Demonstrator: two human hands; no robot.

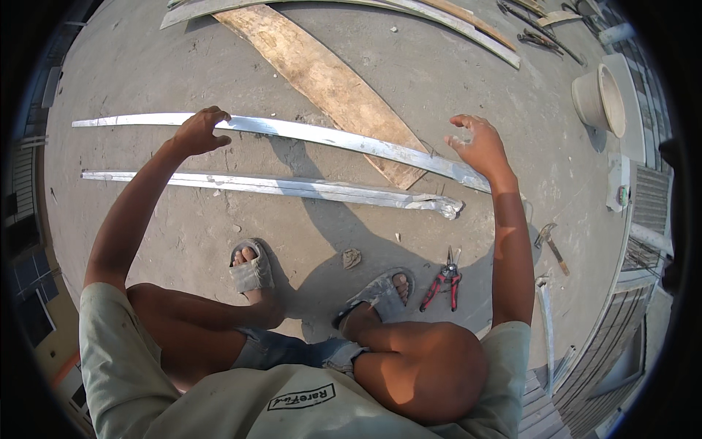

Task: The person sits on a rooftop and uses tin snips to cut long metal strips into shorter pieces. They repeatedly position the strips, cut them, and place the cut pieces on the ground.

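A long silvery metal strip (322, 133) lies across the concrete, its right part over a weathered wooden plank (322, 69). My left hand (202, 132) is at this strip's left part, thumb and fingers curved apart with nothing held between them; whether the fingertips touch the metal I cannot tell. Near the strip's right end my right hand (479, 146) is raised with thumb and fingers spread, holding nothing, and its forearm hides part of the ground there. Closer to my feet runs a second silvery strip (292, 186), crumpled at its right end.
Red-handled snips (443, 284) lie beside my right foot, and a hammer (552, 249) lies farther right. A pale bucket (599, 101) stands at the far right. Boards (453, 28) lie along the far side, with dark tools (540, 40) nearby. A small stone (352, 257) sits between my feet.
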